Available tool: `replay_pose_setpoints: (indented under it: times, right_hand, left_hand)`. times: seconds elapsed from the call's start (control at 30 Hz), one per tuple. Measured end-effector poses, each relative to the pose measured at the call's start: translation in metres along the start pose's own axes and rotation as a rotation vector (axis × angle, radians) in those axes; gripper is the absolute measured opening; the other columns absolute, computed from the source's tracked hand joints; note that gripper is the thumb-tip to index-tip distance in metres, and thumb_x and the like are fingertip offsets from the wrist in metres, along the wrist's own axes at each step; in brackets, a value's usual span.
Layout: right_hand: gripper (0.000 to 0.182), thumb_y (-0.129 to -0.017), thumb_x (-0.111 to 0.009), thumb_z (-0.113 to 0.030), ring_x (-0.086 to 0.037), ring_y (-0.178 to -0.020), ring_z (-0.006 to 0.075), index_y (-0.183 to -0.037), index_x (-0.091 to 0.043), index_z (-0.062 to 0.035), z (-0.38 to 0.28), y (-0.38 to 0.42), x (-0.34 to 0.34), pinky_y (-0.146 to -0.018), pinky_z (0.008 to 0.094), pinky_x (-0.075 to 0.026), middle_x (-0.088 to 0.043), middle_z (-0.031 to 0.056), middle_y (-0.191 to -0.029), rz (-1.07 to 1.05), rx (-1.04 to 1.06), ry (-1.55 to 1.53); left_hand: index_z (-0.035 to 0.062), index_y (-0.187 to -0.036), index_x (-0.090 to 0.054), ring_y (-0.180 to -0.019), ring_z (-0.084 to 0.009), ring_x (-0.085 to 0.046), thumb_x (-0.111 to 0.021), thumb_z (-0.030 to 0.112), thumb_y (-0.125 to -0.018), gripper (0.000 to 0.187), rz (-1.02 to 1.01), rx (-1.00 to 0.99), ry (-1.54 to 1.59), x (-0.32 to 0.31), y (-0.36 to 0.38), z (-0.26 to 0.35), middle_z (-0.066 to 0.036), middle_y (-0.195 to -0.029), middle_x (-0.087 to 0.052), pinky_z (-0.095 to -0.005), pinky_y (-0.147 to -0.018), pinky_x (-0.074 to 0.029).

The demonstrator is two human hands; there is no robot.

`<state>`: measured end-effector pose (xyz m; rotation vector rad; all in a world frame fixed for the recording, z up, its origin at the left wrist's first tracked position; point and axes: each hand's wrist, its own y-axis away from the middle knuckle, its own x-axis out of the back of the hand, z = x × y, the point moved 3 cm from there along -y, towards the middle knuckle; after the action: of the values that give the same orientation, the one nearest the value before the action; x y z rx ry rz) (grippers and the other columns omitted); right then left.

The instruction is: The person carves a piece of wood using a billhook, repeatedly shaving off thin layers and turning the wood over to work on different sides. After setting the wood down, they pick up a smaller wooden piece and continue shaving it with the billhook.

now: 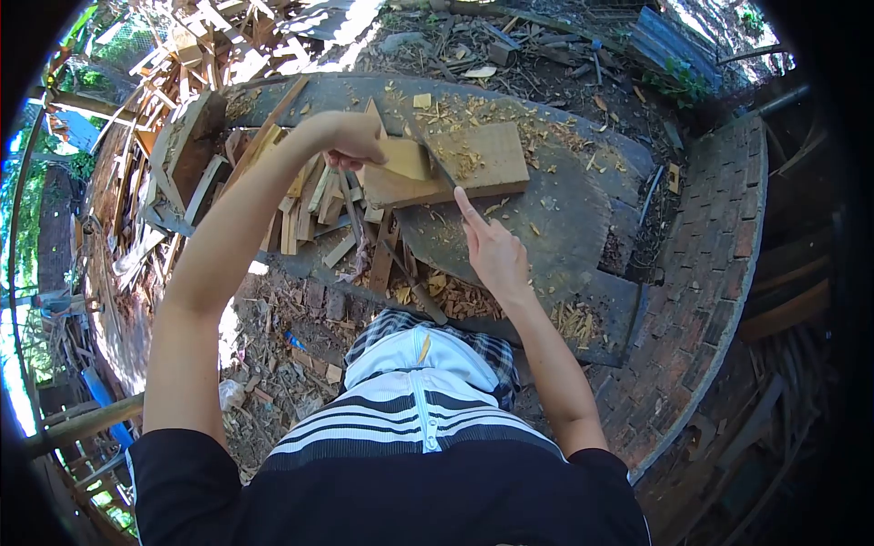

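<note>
My left hand [350,144] is closed on the near end of a yellowish piece of wood [406,158], with its fingers curled under. The piece lies over a thick wooden block [492,156] with shavings on top. A long, narrow, dark knife blade [439,166] crosses the block against the right end of the piece. In line with the blade, my right hand [497,257] is closed, its index finger stretched along toward the blade. The handle is hidden in the palm. The block rests on a dark, worn worktop [555,218].
Wood offcuts [314,205] pile up left of the block. A tool with a wooden handle [426,302] lies at the near edge. Shavings [575,323] are scattered about. A low brick wall [696,246] curves along the right, and a scrap heap [205,36] stands at upper left.
</note>
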<state>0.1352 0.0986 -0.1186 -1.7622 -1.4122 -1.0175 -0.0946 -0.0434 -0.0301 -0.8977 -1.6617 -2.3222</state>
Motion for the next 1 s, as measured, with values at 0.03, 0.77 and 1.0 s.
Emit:
replay_pose_setpoints:
  times: [0.03, 0.77, 1.0]
  right_hand:
    - [0.061, -0.093, -0.055, -0.019, -0.061, -0.061, 0.0369, -0.145, -0.032, -0.0392, 0.002, -0.003, -0.003, -0.057, 0.0477, -0.050, -0.057, 0.0165, -0.069, -0.041, -0.036, -0.008]
    - [0.061, -0.093, -0.053, -0.021, -0.063, -0.066, 0.0362, -0.146, -0.029, -0.0394, 0.041, 0.001, -0.005, -0.061, 0.0487, -0.050, -0.059, 0.0154, -0.068, 0.000, -0.055, -0.225]
    - [0.060, -0.093, -0.053, -0.020, -0.060, -0.056, 0.0365, -0.146, -0.031, -0.0372, -0.004, 0.015, 0.026, -0.053, 0.0479, -0.050, -0.058, 0.0146, -0.067, 0.070, 0.027, -0.237]
  left_hand:
    - [-0.0016, -0.089, -0.063, -0.047, -0.0134, -0.055, -0.059, 0.026, -0.082, 0.029, 0.001, 0.022, -0.023, -0.003, 0.002, 0.000, -0.007, -0.058, -0.058, -0.0290, -0.039, -0.045]
    - [0.0082, -0.102, -0.060, -0.079, -0.0310, -0.066, -0.060, 0.036, -0.089, 0.030, 0.598, -0.136, -0.594, -0.035, 0.050, 0.016, -0.013, -0.077, -0.065, -0.0430, -0.065, -0.052]
    - [0.0036, -0.085, -0.066, -0.070, -0.0299, -0.068, -0.062, 0.035, -0.088, 0.031, 0.686, -0.078, -0.567, -0.058, 0.050, 0.054, -0.014, -0.071, -0.067, -0.0401, -0.063, -0.053]
